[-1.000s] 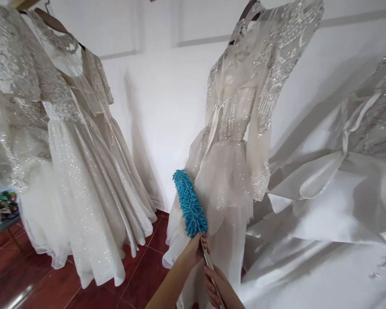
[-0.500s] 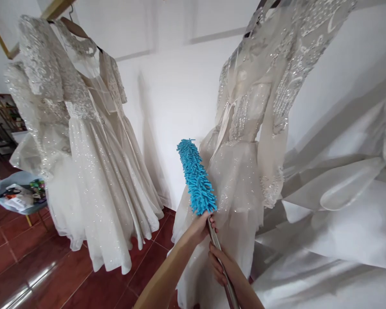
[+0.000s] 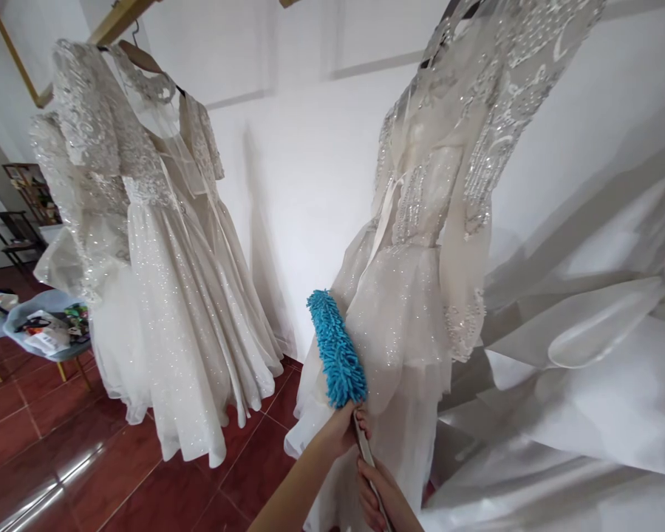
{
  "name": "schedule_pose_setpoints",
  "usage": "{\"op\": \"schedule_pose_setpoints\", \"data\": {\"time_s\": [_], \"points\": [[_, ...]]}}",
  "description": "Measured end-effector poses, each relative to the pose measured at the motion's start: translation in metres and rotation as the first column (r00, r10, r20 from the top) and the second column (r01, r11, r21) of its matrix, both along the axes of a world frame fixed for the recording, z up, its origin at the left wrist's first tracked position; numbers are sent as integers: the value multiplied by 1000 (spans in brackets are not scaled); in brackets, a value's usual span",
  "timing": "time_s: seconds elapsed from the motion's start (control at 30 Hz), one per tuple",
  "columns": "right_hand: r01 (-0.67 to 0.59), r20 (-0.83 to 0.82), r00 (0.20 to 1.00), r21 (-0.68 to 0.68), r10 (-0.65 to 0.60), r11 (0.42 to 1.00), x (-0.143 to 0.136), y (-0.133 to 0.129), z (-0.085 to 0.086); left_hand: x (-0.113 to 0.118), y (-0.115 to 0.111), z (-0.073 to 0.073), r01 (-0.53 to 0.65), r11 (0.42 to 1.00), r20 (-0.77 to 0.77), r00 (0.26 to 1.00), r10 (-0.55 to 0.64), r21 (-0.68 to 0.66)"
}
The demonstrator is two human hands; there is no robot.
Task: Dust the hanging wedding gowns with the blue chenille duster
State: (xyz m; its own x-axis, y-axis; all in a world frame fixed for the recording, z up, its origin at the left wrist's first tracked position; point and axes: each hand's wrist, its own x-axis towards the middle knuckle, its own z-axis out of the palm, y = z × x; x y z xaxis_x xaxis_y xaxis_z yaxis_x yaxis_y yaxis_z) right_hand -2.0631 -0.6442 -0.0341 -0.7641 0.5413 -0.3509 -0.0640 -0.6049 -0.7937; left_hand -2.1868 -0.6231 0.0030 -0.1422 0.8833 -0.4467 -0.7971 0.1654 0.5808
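A duster with a fluffy blue chenille head (image 3: 337, 351) and a metallic handle (image 3: 364, 445) slants up and left across the lower middle of the head view. My left hand (image 3: 348, 427) is closed around the handle just below the blue head. Lower down, my right hand (image 3: 377, 491) grips the same handle. Behind the duster hangs a white, sparkly long-sleeved wedding dress (image 3: 407, 295); the blue head overlaps its skirt on the left side. Whether the fibres touch the cloth I cannot tell.
More white sequinned gowns (image 3: 171, 295) hang at left from a wooden rail (image 3: 119, 21). A light-blue chair (image 3: 19, 318) bearing several items stands on the red tiled floor (image 3: 138, 480). White fabric (image 3: 604, 384) spreads along the right, before a white wall (image 3: 304, 148).
Both hands have moved down with the duster, so its blue head sits lower against the skirt. The view has shifted slightly, showing more of the chairs at left.
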Motion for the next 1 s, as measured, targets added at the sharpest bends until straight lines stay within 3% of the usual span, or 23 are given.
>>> {"op": "schedule_pose_setpoints", "data": {"time_s": [0.13, 0.3, 0.6, 0.7, 0.83, 1.0], "points": [[-6, 2, 1000, -25, 6, 1000, 1, -8, -7, 2, -8, -10, -42, 994, 63, 997, 48, -105], [-2, 22, 1000, -6, 2, 1000, -5, -16, -1, -5, -16, -4, -51, 993, 40, 998, 55, -105], [84, -19, 996, 54, -83, 995, -28, -25, 34, -27, -23, 49, 95, 992, -75, 993, -89, 88], [120, -52, 992, 50, -117, 992, -30, -27, 40, -28, -20, 58, 131, 987, -101, 987, -122, 92], [144, -57, 988, 34, -142, 989, -30, -31, 38, -26, -17, 50, 154, 984, -79, 986, -148, 90], [195, -2, 981, 5, -195, 981, -31, -39, 18, -24, -15, 17, 163, 986, -43, 986, -164, -16]]}}
